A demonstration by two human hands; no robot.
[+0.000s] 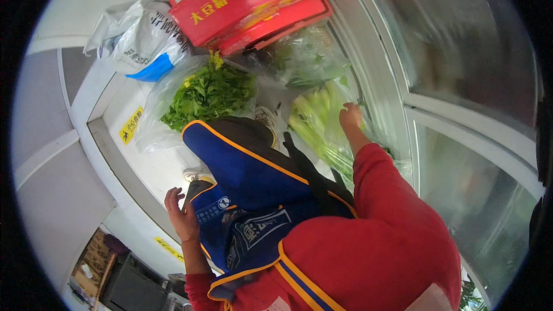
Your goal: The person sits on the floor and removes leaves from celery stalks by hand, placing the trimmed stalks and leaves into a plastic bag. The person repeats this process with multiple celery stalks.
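My right hand (351,115) reaches down to a clear plastic bag that lies around long pale green stalks (319,116), which look like celery; its fingers are at the plastic, but whether they grip it cannot be made out. Off to the left, my left hand (181,216) is raised beside the blue apron (250,172) with its fingers apart and nothing in it. Between the two arms and farther ahead, a heap of leafy greens (211,90) rests in an open clear plastic bag (151,125) on the floor.
Red cardboard boxes (255,4) stand beyond the greens, beside a white sack (151,39). Another clear bag of greens (309,56) lies by the framed glass panels (471,172) on the right. A raised ledge (129,185) runs along the left. My shoes are close to the vegetables.
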